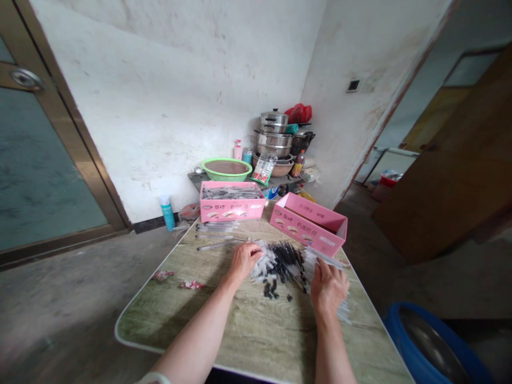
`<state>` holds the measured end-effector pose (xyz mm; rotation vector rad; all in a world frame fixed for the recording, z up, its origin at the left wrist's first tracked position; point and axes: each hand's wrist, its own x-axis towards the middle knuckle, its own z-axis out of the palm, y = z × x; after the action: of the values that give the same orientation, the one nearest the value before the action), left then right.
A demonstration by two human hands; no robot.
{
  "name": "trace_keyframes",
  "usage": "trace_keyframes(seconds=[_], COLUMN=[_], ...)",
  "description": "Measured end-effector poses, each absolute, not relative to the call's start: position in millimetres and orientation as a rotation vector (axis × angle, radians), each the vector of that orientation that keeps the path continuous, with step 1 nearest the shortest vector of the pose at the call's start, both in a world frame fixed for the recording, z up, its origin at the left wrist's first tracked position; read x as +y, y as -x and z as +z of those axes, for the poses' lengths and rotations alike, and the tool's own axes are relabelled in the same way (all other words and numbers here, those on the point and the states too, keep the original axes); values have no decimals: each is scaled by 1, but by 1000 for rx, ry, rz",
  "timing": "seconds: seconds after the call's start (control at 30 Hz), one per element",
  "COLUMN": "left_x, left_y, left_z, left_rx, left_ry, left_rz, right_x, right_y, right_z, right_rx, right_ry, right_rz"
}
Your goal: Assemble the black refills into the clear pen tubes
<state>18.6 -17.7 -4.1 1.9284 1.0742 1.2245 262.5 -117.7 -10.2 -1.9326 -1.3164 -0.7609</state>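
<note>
My left hand point(243, 262) has its fingertips pinched together at the left edge of a pile of small whitish translucent pen parts point(264, 262); what they hold is too small to make out. My right hand point(330, 286) is closed over a heap of clear pen barrels point(310, 262), with its fingertips on a barrel. Between the hands lies a bundle of black-filled pen refills point(286, 260). Several small black caps point(271, 289) are scattered in front of it. Assembled-looking pens point(218, 228) lie in rows beyond my left hand.
At the table's far end stand a pink box point(232, 209) full of pens and a second pink box point(308, 226), tilted towards the right edge. Behind them, a shelf carries a green basin point(226, 175) and stacked steel pots point(274, 136). A blue tub point(416, 314) stands at the right.
</note>
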Motion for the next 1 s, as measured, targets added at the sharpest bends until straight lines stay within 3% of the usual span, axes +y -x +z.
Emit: trace_keyframes(seconds=[0.33, 0.57, 0.73, 1.0], left_x=[-15, -5, -2, 3], left_y=[-13, 10, 25, 34], left_z=[-2, 2, 1, -6], left_rx=[1193, 1750, 2148, 2201], left_ry=[-1881, -1967, -1980, -2015], left_rz=[1277, 1355, 1035, 795], right_x=[-113, -113, -113, -115], right_y=[-265, -268, -273, -272], right_z=[-19, -23, -25, -23], right_rx=[-1383, -1381, -1384, -1394], right_ry=[1940, 1905, 1900, 1943], right_rz=[-780, -794, -810, -754])
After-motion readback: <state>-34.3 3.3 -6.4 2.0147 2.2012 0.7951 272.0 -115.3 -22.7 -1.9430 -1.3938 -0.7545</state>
